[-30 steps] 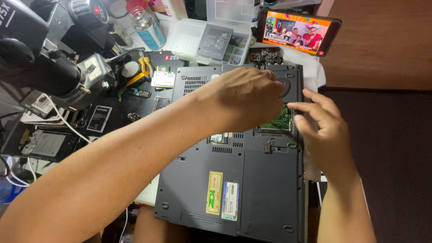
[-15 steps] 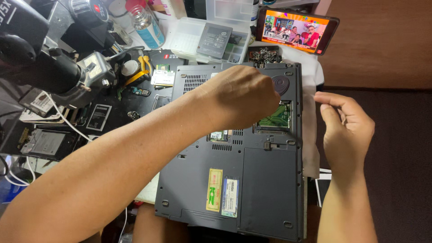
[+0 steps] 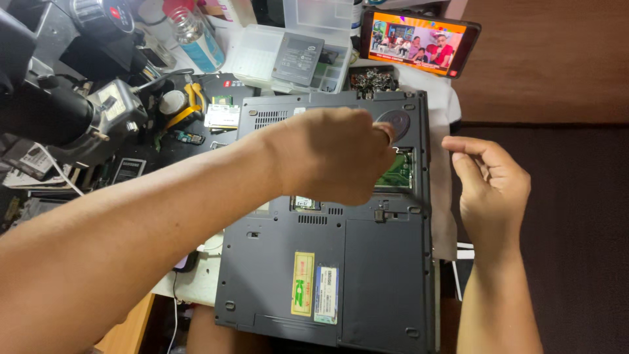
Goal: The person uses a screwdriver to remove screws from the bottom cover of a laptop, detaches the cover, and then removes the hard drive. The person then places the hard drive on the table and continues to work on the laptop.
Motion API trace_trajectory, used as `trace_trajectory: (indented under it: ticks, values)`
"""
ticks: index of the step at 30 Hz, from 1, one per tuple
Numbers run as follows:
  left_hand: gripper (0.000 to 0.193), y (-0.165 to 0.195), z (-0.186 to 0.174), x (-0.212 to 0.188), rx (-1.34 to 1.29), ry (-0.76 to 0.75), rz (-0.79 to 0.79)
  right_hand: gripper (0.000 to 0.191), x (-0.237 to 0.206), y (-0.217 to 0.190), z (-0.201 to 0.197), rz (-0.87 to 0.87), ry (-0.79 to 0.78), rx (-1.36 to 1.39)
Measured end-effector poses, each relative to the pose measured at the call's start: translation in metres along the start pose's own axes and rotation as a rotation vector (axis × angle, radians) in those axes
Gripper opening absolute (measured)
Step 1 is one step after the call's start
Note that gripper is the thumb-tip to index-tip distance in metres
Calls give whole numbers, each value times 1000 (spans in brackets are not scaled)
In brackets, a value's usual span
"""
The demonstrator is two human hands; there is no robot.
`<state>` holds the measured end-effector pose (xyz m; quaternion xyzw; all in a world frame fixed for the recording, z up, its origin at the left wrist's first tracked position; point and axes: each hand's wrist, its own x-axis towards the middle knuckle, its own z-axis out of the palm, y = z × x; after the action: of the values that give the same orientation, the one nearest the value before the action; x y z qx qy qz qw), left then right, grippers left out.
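Your right hand (image 3: 493,190) is now pulling clear of the laptop (image 3: 341,262), hovering beside it, fingers loosely curled on nothing. Your left hand (image 3: 334,157) is staying over the open bay with the green board (image 3: 397,176); can't tell its grip. Laptop's lying base-up, centre of the bench.

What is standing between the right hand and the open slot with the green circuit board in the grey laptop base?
Nothing visible. The right hand hovers beside the right edge of the upturned grey laptop base, and only bare casing lies between it and the green circuit board. The left hand covers the slot's left part.
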<state>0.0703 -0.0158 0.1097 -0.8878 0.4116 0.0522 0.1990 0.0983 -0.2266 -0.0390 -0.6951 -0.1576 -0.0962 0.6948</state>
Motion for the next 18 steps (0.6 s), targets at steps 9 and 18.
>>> trace_trajectory:
  ticks: [9, 18]
  values:
    - [14, 2, -12, 8, 173, -175, 131, 18, -1, -3, 1, 52, 26, -52]
    - [10, 4, -5, 5, -112, -97, -159, 16, 2, -9, 5, 18, 8, -45]
